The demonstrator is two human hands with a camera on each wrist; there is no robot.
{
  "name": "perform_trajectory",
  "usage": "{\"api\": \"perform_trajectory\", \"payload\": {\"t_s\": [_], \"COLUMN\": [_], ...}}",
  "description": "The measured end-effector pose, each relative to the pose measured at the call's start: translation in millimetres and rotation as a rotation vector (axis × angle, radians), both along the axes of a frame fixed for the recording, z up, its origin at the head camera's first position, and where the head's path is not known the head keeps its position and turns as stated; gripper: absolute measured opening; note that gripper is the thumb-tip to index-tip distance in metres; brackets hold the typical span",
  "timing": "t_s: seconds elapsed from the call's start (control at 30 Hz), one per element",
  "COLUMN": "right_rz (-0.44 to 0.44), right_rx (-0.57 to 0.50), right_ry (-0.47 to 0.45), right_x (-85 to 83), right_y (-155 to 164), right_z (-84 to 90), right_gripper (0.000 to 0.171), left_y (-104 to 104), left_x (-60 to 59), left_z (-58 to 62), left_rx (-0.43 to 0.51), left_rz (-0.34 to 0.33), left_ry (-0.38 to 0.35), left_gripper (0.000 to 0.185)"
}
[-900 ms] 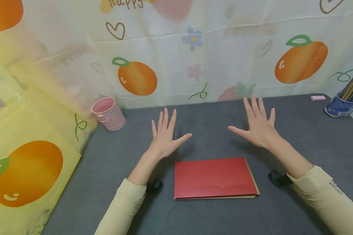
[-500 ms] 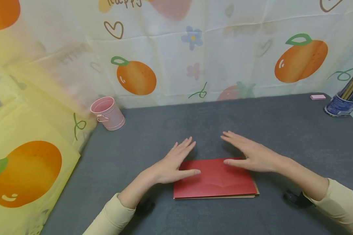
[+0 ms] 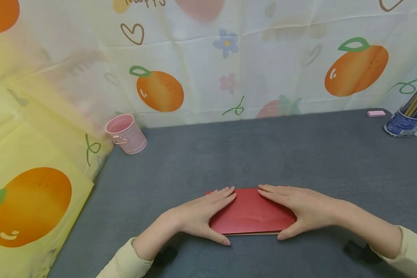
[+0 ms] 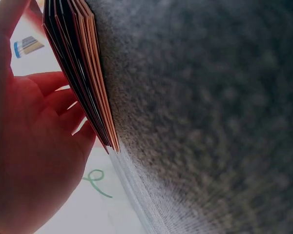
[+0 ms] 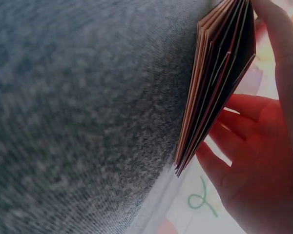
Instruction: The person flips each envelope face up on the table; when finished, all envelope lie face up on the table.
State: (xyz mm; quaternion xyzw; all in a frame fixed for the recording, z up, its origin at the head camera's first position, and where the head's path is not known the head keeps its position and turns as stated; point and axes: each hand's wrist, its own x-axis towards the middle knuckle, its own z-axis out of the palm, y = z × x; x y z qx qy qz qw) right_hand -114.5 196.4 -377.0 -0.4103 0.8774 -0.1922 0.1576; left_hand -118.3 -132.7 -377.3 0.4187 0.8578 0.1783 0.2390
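Note:
A thin stack of card leaves with a red top [image 3: 251,212] lies flat on the dark grey table. Seen edge-on in the left wrist view, the stack's leaves [image 4: 83,73] show tan edges below and dark and red ones above, slightly fanned apart. My left hand [image 3: 197,217] reaches over its left end and my right hand [image 3: 310,208] over its right end. Both sets of fingers lie nearly straight across the top, tips toward the far edge. Each thumb extends past the near edge. Whether the fingers press on the stack cannot be told.
At the back left stands a small pink bucket [image 3: 126,134]. A blue holder [image 3: 405,122] full of pencils stands at the back right, near a pink eraser-like block [image 3: 376,113]. A fruit-printed cloth [image 3: 201,77] hangs behind the table.
Both hands, spread wide and raised beyond the stack at first, have come down and inward toward me, onto the two ends of the red stack. The stack stays in place.

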Motion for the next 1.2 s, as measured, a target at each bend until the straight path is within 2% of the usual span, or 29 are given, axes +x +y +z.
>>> {"api": "perform_trajectory", "payload": {"t_s": [0.2, 0.53, 0.73, 0.9, 1.1, 1.2], "right_rz": [-0.003, 0.004, 0.019, 0.009, -0.026, -0.057], "right_rx": [0.025, -0.025, -0.132, -0.244, -0.406, -0.477], "right_ry": [0.011, -0.042, -0.073, -0.094, -0.017, 0.021], "right_x": [0.7, -6.6, -14.7, -21.5, -29.3, -34.2], "right_y": [1.0, 4.1, 6.8, 7.3, 8.8, 10.7], "right_z": [-0.4, 4.3, 7.6, 10.3, 11.1, 10.2], "right_gripper": [0.096, 0.082, 0.065, 0.05, 0.026, 0.021], "left_y": [-2.0, -5.4, -9.3, -12.5, -18.7, -22.9], "left_x": [-2.7, -8.0, -17.1, -24.1, -29.5, -34.0], "left_z": [-0.8, 6.5, 9.6, 10.0, 9.5, 9.4], "left_rx": [0.004, 0.06, 0.208, 0.37, 0.539, 0.621], "left_rz": [-0.015, 0.015, 0.012, 0.018, 0.1, 0.161], "left_ry": [0.014, -0.073, -0.107, -0.075, -0.01, 0.007], "left_gripper": [0.095, 0.083, 0.065, 0.047, 0.025, 0.017]}}
